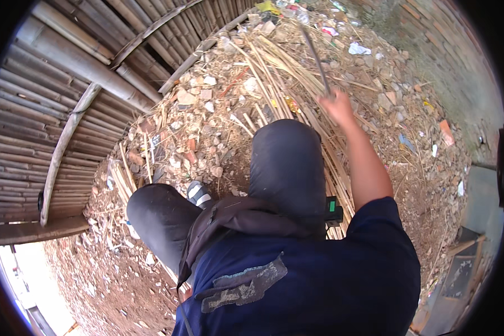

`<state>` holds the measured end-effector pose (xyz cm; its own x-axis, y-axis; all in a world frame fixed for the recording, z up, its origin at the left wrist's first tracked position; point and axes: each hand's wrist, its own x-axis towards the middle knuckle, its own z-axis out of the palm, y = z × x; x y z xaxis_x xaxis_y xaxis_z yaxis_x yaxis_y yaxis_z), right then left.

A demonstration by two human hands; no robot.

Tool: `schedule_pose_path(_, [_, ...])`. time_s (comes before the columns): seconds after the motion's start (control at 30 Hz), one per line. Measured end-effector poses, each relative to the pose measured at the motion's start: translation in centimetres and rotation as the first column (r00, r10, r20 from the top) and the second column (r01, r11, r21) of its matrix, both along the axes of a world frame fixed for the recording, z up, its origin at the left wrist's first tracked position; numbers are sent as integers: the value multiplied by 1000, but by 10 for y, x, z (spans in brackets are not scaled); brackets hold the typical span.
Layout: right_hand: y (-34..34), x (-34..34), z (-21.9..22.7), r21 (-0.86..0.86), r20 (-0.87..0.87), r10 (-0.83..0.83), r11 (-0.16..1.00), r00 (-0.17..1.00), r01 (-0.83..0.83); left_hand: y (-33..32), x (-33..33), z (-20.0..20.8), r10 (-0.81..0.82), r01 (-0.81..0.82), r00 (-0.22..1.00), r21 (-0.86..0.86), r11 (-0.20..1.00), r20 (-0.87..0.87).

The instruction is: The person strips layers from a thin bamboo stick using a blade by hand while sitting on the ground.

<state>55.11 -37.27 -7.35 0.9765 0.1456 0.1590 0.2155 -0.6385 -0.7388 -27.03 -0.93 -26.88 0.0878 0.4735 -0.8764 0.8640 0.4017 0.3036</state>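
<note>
The tool [314, 56], a dark narrow bar, slants up and away over the long pale strips [280, 61], its lower end in the right hand [337, 106], whose fingers are closed around it. The left hand's fingers are hidden, so I cannot tell whether they are released or clenched. The strips lie loosely heaped on the ground, running from beyond the right knee [285, 154] back along its outer side, past a small black box [334, 209] with a green patch. A shorter bunch [130, 179] lies beyond the left knee [159, 210], near the sandal [197, 193]. The ground [123, 280] is uneven brown earth, thick with stones, straw and litter ahead, smoother at lower left. On the left, a bamboo wall [28, 112] braced by a bent pole [59, 157] bounds the space, with stony ground between it and the strips. On the right, past the arm, a broader stretch of earth holds a brick chunk [446, 133], a blue scrap [406, 143] and white paper [359, 49], then meets a brick wall [453, 67], a pale panel [484, 196] and, nearer, a leaning frame [462, 274]. At lower left, the earth opens onto a bright gap beyond the bamboo wall's end.
</note>
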Motion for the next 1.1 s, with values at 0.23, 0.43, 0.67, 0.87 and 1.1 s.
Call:
schedule_pose_path(0.23, [-122, -92, -162, -447, -316, -198, 894, 928, 38, 7, 34, 50, 40, -38, 995, 25, 999, -89])
schedule_pose_path(0.43, [-147, -136, -204, -501, -494, -284, 866, 822, -2, 20, 51, 86, 49, -40, 991, 77, 996, -125])
schedule_pose_path(0.67, [-141, -161, -245, -506, -451, -319, 861, 834, 56, 23, 54, 115, 60, -44, 991, 130, 991, -123])
schedule_pose_path(0.87, [-132, -172, -241, -410, -466, -316, 905, 826, 115, 19, 54, 129, 76, -58, 990, 153, 986, -116])
schedule_pose_path(1.1, [-141, -188, -243, -376, -515, -316, 919, 797, 121, 12, 66, 118, 90, -76, 992, 155, 985, -86])
